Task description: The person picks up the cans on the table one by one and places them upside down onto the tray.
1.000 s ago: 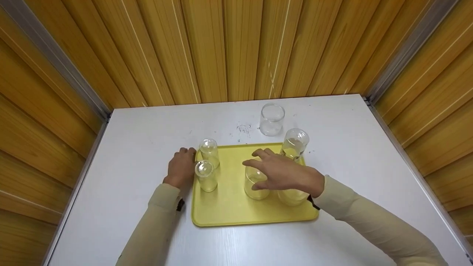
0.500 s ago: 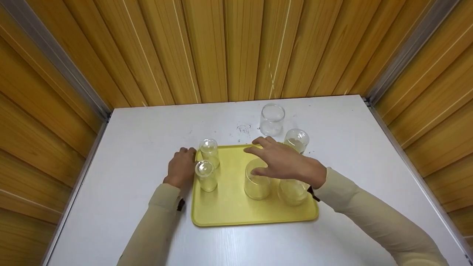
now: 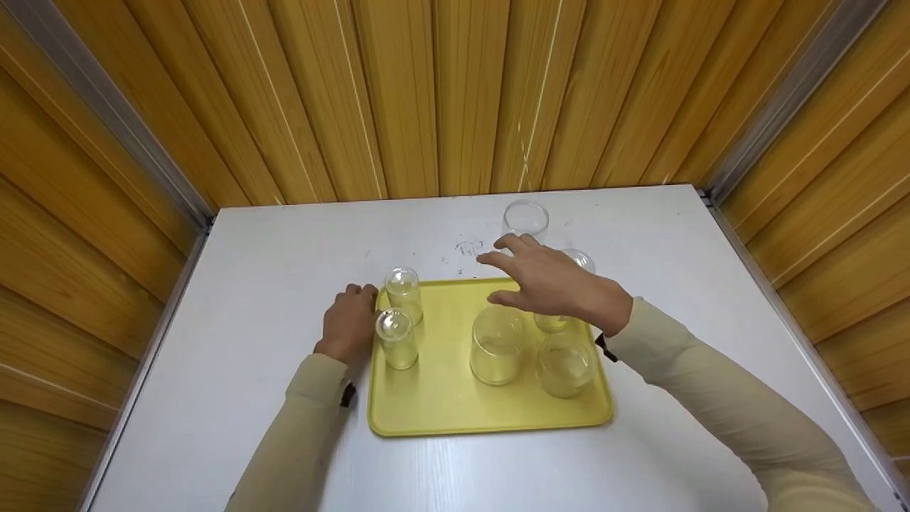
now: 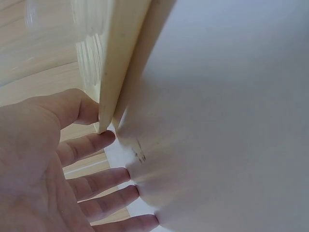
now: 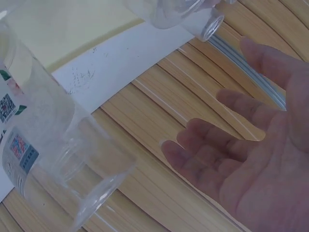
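My left hand (image 3: 347,323) is at the left edge of the yellow tray (image 3: 441,419). In the left wrist view its thumb touches the tray's rim (image 4: 116,63), while the straight fingertips rest on the white table. Above the tray's back edge hovers my right hand (image 3: 551,281), fingers spread, holding nothing. It partly hides a tall glass (image 3: 579,259) at the tray's back right and a wide glass (image 3: 526,217) standing on the table behind. A clear glass with a printed label (image 5: 24,152) shows beside the right hand in the right wrist view.
Two narrow glasses stand bottom-up at the tray's left, one (image 3: 403,295) behind the other (image 3: 397,338). On the right half stand a wider glass (image 3: 498,352) and a squat glass (image 3: 565,366). Wood-patterned walls (image 3: 455,99) enclose the table (image 3: 249,284).
My right hand has moved away from me, from over the wider glass to the tray's back edge. The left hand, tray and glasses have stayed in place.
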Tool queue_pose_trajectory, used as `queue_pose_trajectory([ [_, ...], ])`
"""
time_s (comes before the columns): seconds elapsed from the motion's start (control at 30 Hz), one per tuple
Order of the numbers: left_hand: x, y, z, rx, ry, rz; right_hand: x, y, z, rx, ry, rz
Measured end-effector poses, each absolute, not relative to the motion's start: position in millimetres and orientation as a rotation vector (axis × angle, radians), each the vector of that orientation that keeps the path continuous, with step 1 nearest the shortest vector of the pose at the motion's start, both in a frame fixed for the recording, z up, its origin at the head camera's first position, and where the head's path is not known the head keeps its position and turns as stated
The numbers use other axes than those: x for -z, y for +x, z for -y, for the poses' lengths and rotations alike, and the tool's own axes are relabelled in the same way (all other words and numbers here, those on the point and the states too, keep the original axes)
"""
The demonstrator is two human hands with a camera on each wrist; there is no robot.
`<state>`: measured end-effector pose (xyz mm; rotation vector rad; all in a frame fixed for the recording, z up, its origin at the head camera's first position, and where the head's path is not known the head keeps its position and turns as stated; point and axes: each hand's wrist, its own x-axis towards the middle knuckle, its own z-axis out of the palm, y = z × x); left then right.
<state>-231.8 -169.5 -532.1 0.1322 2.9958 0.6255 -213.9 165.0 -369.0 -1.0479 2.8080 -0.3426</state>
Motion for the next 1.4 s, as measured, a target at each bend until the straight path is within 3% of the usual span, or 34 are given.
queue_pose_trajectory([
  [1.4,534,-227,168,-0.638,0.150,-3.016,350,-316,-202,0.287,-0.596,-2.836],
])
